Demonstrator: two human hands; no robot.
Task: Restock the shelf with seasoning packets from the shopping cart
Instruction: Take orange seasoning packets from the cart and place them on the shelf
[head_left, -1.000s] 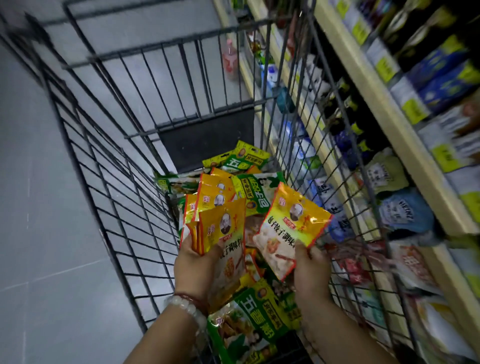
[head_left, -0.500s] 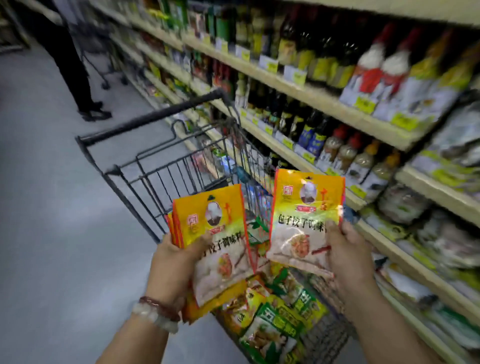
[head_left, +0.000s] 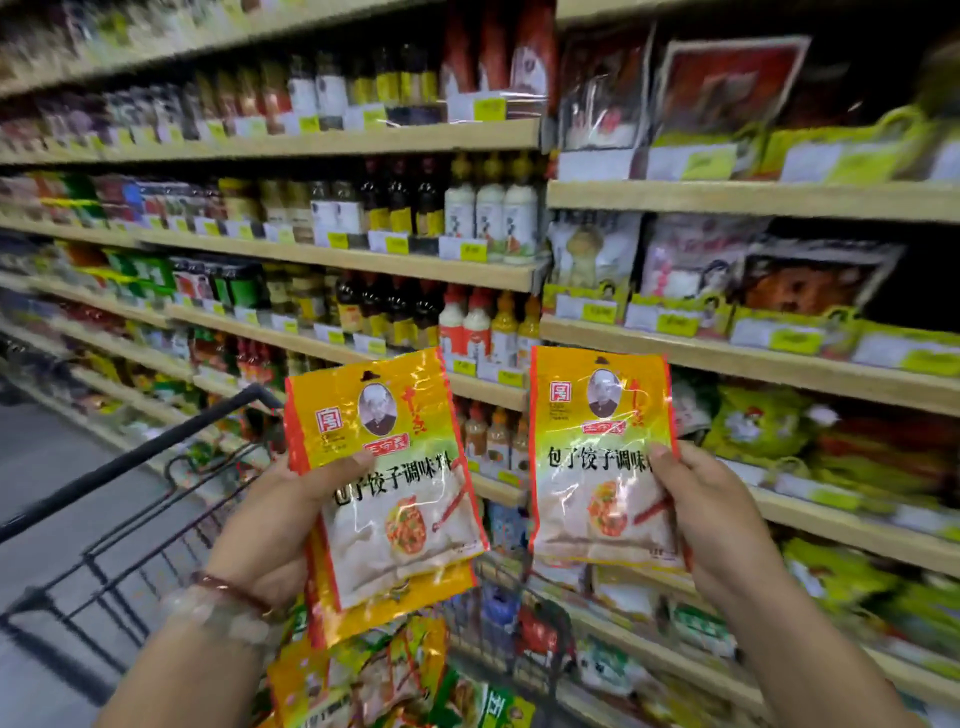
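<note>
we've got a stack of seasoning packets (head_left: 395, 499) gripped in our left hand (head_left: 270, 525), one packet (head_left: 597, 457) in our right hand (head_left: 711, 514), both above the cart (head_left: 130, 519) holding more packets (head_left: 363, 675), sauce bottles (head_left: 467, 327) shelved behind.

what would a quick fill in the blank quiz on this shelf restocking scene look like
1. The right hand holds up ____ orange-and-yellow seasoning packet.
2. The left hand grips a stack of packets and wears a beaded ____ at the wrist.
3. More packets lie in the shopping ____ below the hands.
4. The shelves behind the left hand's stack mostly carry ____.

Missing words: one; bracelet; cart; bottles
</note>
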